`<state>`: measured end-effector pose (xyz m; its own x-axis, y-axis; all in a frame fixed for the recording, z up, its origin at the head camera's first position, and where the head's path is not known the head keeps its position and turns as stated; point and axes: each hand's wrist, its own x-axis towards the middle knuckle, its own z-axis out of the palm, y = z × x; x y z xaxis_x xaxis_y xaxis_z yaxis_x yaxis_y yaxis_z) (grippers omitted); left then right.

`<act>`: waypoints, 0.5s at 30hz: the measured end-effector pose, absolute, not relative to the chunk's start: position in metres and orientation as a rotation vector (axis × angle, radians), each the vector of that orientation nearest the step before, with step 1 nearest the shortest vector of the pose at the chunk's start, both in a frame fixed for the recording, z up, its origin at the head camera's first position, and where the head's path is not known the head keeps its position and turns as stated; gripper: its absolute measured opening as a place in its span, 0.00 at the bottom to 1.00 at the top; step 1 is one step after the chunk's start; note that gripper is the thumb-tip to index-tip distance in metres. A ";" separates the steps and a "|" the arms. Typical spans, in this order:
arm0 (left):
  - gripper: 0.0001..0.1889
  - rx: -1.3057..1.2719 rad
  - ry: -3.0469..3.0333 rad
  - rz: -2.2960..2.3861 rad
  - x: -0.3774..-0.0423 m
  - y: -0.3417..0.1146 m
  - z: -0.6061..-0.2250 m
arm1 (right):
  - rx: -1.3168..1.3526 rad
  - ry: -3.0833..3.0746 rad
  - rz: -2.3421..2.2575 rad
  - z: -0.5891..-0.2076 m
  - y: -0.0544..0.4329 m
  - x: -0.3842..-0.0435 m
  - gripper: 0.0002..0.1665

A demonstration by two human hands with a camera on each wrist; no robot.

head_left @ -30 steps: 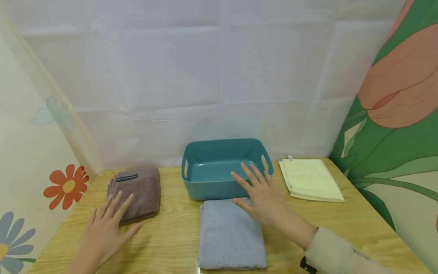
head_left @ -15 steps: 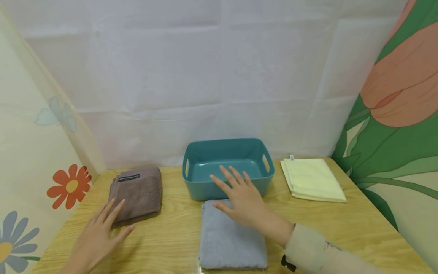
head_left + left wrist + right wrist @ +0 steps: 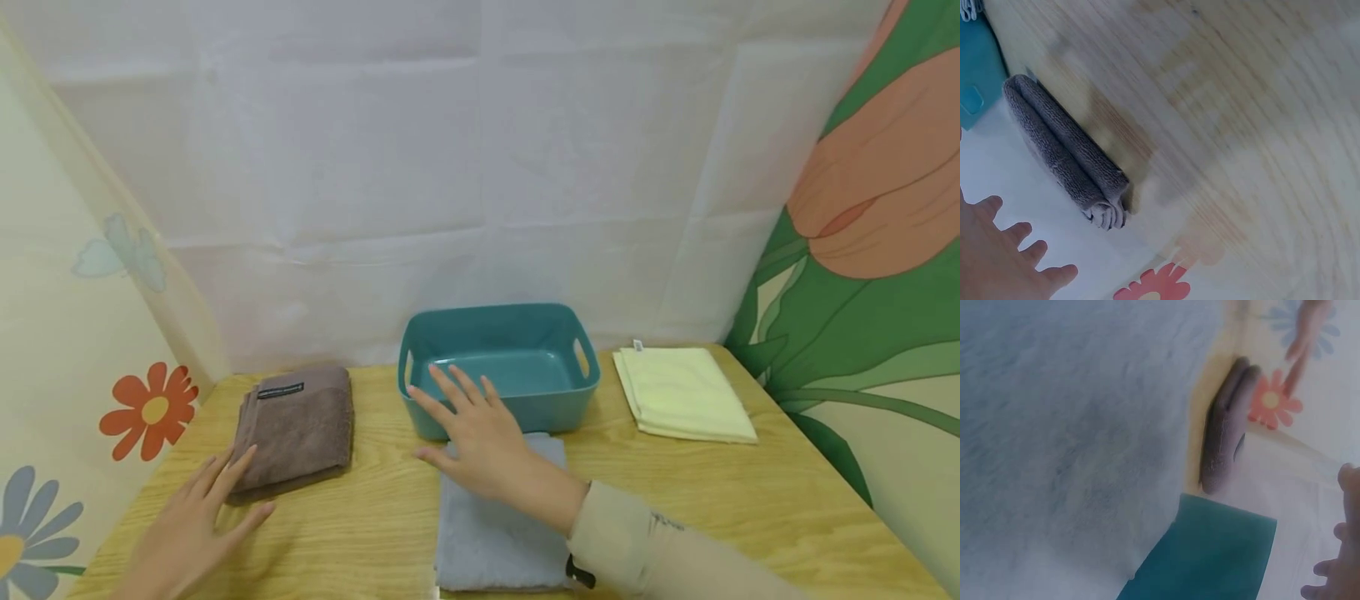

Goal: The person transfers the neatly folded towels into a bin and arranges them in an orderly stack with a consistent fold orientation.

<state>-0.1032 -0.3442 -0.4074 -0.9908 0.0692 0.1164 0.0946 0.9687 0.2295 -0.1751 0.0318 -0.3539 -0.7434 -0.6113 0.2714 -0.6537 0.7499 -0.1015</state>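
Note:
A folded brown towel (image 3: 300, 433) with a dark label lies at the left of the table. My left hand (image 3: 187, 525) hovers by its near left corner, fingers spread and holding nothing. In the left wrist view the towel (image 3: 1063, 147) shows its folded edge, apart from the fingers. My right hand (image 3: 480, 433), fingers spread, is over a folded blue-grey towel (image 3: 495, 542) and overlaps the front of a teal basket (image 3: 540, 408). It holds nothing. The grey towel (image 3: 1085, 425) fills much of the right wrist view, and part of it is hidden under my right forearm in the head view.
Behind the grey towel stands the teal basket, with a handle slot at each end and nothing inside. A folded pale yellow towel (image 3: 686, 396) lies to its right. A white sheet (image 3: 480, 167) hangs behind the wooden table (image 3: 375, 533); painted walls flank both sides.
My right hand has moved left, from the basket's right half to its left half. My left hand has drawn back slightly toward the lower left. The towels and basket stay in place.

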 end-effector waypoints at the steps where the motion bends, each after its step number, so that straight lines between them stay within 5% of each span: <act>1: 0.45 -0.129 -3.012 -0.366 -0.103 -0.346 -0.408 | 1.007 -2.725 0.283 -0.353 0.029 -0.175 0.45; 15: 0.46 0.019 -3.120 -0.643 -0.117 -0.352 -0.403 | 1.137 -2.648 0.372 -0.347 -0.016 -0.179 0.41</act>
